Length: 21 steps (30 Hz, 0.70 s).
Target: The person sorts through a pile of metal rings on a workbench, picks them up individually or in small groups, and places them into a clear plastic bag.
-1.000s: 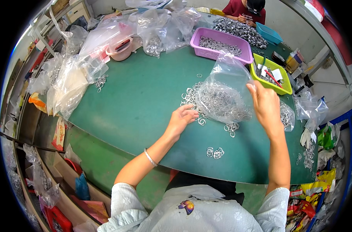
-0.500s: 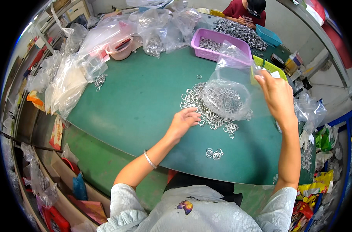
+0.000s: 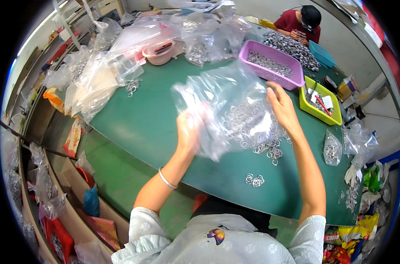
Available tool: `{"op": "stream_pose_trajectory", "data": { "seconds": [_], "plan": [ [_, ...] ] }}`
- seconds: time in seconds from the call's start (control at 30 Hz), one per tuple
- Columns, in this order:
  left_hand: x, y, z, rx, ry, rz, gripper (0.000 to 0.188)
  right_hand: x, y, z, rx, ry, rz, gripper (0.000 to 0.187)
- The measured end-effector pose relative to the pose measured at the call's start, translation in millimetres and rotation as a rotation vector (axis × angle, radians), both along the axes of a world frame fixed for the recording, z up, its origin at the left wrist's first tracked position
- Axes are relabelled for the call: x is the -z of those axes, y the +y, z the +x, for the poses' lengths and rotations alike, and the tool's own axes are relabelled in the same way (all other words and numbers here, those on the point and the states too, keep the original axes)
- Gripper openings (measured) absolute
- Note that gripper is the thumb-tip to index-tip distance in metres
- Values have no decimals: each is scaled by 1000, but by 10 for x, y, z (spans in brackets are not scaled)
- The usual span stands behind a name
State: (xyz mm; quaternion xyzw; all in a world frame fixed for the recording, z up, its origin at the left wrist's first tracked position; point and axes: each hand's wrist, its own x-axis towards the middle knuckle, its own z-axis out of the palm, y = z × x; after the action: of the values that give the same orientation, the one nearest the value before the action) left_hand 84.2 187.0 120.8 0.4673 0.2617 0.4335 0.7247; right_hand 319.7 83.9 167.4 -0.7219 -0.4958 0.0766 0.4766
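A clear plastic bag (image 3: 217, 94), smeared by motion, spreads over the table in front of me. My left hand (image 3: 189, 127) is blurred but closed on the bag's left side, which partly covers the fingers. Close to the bag's right edge, my right hand (image 3: 284, 108) has its thumb and fingers slightly apart, with nothing visible between them. A pile of small silver metal rings (image 3: 273, 152) lies beneath and beside the bag; much of it shows only through the plastic. Nearer to me is a small separate cluster of rings (image 3: 255, 180).
A purple basket (image 3: 296, 79) of metal parts and a yellow-green basket (image 3: 336, 118) stand at the right. A filled small bag (image 3: 332, 148) lies nearby. Plastic bags (image 3: 92, 86) and a pink bowl (image 3: 159, 58) crowd the far left. Beyond, a person (image 3: 292, 22) sits by a heap of parts.
The bag has been drawn left off the ring pile and spread out, and my left hand has moved up from the rings to grip it. My right hand has come leftward and loosened. The view has shifted slightly.
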Motion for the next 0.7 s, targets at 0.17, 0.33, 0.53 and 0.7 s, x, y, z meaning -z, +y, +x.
{"op": "stream_pose_trajectory", "data": {
  "seconds": [0.17, 0.33, 0.53, 0.7],
  "plan": [
    [36, 190, -178, -408, -137, -34, 14, -54, 79, -1060, -142, -150, 219, 95],
    [302, 63, -226, -358, -112, -12, 13, 342, 466, -1387, -90, -235, 256, 88],
    [494, 30, -573, -419, 337, 110, 55, 719, 777, -1071, -54, -151, 99, 48],
    [151, -54, -609, -740, 686, 1064, 83, 809, 755, -1118, -131, -217, 169, 45]
  ]
}}
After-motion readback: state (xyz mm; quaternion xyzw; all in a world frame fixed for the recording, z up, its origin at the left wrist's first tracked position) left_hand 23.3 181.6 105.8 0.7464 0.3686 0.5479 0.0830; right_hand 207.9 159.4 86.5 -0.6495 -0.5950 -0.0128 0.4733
